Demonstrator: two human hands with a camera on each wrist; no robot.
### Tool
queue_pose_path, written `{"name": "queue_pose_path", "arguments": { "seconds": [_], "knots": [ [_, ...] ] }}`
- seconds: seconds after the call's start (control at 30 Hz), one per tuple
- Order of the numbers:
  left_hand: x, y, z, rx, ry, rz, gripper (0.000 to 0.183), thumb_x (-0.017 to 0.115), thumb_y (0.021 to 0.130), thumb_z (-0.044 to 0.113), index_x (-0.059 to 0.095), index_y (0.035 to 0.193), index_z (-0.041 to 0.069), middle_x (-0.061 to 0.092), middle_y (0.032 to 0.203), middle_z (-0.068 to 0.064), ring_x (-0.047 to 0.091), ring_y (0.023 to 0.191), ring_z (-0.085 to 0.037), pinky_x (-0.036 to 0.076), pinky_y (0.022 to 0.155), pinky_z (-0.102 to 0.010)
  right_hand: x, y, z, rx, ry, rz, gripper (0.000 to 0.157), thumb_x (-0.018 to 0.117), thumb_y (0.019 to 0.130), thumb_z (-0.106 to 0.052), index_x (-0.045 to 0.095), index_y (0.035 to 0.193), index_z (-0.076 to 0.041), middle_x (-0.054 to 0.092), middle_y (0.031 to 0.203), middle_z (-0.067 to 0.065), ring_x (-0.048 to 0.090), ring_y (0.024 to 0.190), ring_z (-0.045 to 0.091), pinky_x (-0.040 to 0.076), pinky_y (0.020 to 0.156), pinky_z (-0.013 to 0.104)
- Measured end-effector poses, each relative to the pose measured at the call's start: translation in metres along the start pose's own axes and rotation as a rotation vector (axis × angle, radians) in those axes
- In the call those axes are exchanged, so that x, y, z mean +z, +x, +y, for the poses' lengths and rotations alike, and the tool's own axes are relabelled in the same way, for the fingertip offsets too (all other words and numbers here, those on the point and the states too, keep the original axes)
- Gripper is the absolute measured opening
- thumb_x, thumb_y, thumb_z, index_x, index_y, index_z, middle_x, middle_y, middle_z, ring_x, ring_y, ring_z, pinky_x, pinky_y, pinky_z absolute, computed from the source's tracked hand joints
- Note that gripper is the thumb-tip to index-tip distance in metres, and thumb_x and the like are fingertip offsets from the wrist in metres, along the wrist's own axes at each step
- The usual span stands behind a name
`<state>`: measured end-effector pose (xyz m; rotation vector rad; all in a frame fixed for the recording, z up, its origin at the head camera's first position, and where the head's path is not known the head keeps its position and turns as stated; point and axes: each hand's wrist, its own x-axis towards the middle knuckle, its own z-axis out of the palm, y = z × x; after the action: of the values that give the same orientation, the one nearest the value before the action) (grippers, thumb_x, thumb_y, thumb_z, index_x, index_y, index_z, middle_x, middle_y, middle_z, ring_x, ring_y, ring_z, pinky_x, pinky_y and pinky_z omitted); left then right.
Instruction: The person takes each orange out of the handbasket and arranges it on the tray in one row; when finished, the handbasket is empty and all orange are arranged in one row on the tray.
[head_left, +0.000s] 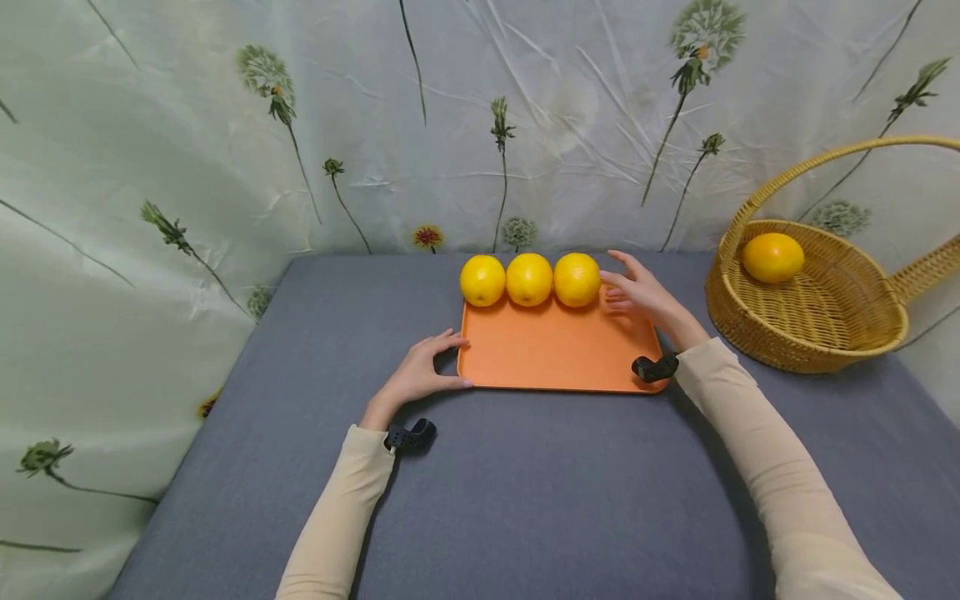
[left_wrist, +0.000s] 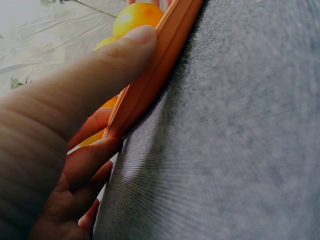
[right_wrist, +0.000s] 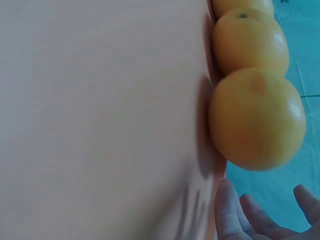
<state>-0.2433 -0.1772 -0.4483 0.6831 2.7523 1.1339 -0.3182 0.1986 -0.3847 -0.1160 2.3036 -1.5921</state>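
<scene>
Three yellow-orange oranges stand in a row along the far edge of an orange tray (head_left: 555, 350): a left one (head_left: 483, 281), a middle one (head_left: 529, 280) and a right one (head_left: 577, 280). At the tray's near left corner, my left hand (head_left: 420, 367) grips the rim, thumb on the front side and fingers at the left side. My right hand (head_left: 641, 292) is spread beside the right orange, over the tray's far right part, with nothing held. In the right wrist view, its fingertips (right_wrist: 227, 195) lie just short of that nearest orange (right_wrist: 257, 120).
On the right stands a wicker basket (head_left: 787, 354) with a tall arched handle and one orange (head_left: 772, 257) inside. Grey cloth covers the table (head_left: 525, 483). A flower-printed curtain (head_left: 375, 125) hangs behind and on the left.
</scene>
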Motion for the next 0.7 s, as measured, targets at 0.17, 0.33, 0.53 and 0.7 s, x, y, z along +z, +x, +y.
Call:
{"name": "queue_pose_path", "arguments": {
  "seconds": [0.17, 0.33, 0.53, 0.7],
  "knots": [
    [-0.001, 0.0, 0.0, 0.008, 0.009, -0.004, 0.066, 0.081, 0.072, 0.031, 0.055, 0.131, 0.013, 0.046, 0.145, -0.011, 0.032, 0.142, -0.029, 0.023, 0.116, -0.054, -0.013, -0.01, -0.002, -0.042, -0.047, 0.008, 0.071, 0.044, 0.098, -0.038, 0.003, 0.152, -0.018, 0.024, 0.15, 0.028, 0.039, 0.128, 0.044, 0.041, 0.105, 0.051],
    [0.0, 0.0, 0.001, -0.003, 0.001, -0.006, 0.067, 0.081, 0.072, 0.032, 0.055, 0.131, 0.014, 0.045, 0.146, -0.01, 0.032, 0.142, -0.029, 0.023, 0.116, -0.054, -0.026, -0.026, -0.005, -0.078, -0.07, 0.016, 0.07, 0.045, 0.097, -0.039, 0.006, 0.152, -0.019, 0.025, 0.149, 0.026, 0.038, 0.127, 0.041, 0.04, 0.104, 0.05],
    [0.001, 0.0, 0.0, -0.01, 0.006, -0.005, 0.066, 0.08, 0.072, 0.032, 0.056, 0.131, 0.014, 0.046, 0.145, -0.01, 0.032, 0.142, -0.03, 0.024, 0.115, -0.054, -0.042, -0.046, -0.012, -0.104, -0.142, 0.056, 0.067, 0.045, 0.098, -0.039, 0.012, 0.152, -0.017, 0.027, 0.148, 0.025, 0.054, 0.111, 0.013, 0.051, 0.094, 0.033],
    [0.0, 0.0, 0.002, -0.005, 0.005, 0.0, 0.065, 0.081, 0.072, 0.031, 0.056, 0.13, 0.013, 0.047, 0.144, -0.011, 0.032, 0.141, -0.03, 0.024, 0.115, -0.055, -0.058, -0.064, -0.014, -0.146, -0.176, 0.101, 0.061, 0.044, 0.099, -0.034, 0.019, 0.15, -0.013, 0.033, 0.142, 0.021, 0.052, 0.09, -0.013, 0.051, 0.078, 0.014]
  ]
}}
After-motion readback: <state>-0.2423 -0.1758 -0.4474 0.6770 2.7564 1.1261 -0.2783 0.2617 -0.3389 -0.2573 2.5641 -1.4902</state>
